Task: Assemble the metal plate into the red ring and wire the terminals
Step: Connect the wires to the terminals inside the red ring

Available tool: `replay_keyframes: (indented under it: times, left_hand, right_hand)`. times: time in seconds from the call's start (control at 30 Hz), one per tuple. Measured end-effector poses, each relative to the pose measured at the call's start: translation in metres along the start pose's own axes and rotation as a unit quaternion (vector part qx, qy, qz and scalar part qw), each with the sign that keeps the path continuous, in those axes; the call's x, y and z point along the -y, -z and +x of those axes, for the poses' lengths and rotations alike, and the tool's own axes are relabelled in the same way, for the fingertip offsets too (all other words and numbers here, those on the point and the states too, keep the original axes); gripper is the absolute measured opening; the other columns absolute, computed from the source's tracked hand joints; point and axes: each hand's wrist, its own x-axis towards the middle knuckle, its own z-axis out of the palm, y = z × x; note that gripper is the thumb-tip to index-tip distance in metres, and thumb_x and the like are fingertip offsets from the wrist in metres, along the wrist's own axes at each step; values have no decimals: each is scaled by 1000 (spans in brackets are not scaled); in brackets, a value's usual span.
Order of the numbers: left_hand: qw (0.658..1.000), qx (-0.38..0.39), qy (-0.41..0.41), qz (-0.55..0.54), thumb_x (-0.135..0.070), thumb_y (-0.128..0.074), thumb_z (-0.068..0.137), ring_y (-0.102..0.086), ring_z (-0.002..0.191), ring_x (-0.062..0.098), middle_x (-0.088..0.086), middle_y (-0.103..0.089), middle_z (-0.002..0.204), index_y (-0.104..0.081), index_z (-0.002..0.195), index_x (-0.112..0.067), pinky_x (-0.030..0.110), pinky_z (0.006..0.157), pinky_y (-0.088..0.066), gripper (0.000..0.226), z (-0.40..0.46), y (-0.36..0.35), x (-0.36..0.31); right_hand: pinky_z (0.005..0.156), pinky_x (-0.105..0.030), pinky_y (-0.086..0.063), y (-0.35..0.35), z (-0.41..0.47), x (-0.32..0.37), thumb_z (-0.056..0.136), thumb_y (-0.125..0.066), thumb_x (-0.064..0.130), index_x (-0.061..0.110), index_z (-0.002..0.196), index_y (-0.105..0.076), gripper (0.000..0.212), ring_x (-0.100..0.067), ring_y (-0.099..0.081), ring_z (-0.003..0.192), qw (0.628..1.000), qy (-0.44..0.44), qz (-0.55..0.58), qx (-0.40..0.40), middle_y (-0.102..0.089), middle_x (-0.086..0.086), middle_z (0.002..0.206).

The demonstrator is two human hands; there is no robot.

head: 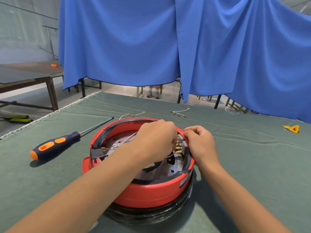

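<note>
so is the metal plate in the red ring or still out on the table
In. The metal plate lies inside the red ring, the rim all round it, under both hands.

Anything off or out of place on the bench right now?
Nothing damaged or spilled. Loose wires lie on the cloth beyond the red ring, unconnected. A yellow scrap sits far right. Screwdriver lies left, unused.
</note>
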Motion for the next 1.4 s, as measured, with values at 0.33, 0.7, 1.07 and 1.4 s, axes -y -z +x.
replay_keyframes:
  times: [0.33, 0.7, 1.07, 1.4]
  left_hand:
    - [1000, -5, -7, 15, -18, -59, 85, -61, 86, 27, 2, -67, 88, -71, 86, -21, 31, 62, -41, 13, 0, -2, -1]
    - [1000, -16, -18, 7, -20, -57, 86, -59, 86, 27, 1, -66, 89, -70, 87, -23, 30, 63, -37, 13, 0, -2, -4]
    - [999, -21, -27, 36, -16, -56, 85, -46, 70, 25, -3, -42, 65, -49, 71, -21, 30, 53, -29, 16, 2, -3, -5]
    - [998, -31, -21, 40, -18, -57, 86, -44, 69, 23, -4, -42, 67, -57, 78, -20, 27, 46, -21, 9, 6, -2, -7]
  right_hand:
    - [83, -43, -51, 1, 0, 3, 85, -53, 11, 22, 74, -62, 19, -22, -62, 88, 1000, -23, 5, 12, -67, 1, 83]
    - [80, -39, -49, 1, -2, 4, 86, -52, 14, 22, 77, -63, 17, -21, -61, 90, 1000, -8, -18, 10, -67, 0, 89]
    - [70, -30, -38, 5, -9, 8, 87, -49, 17, 24, 85, -58, 11, -16, -54, 85, 989, 63, -125, -44, -59, 8, 85]
    - [66, -29, -33, 7, -8, 6, 86, -50, 16, 25, 75, -60, 17, -18, -52, 77, 986, 59, -134, -78, -56, 16, 70]
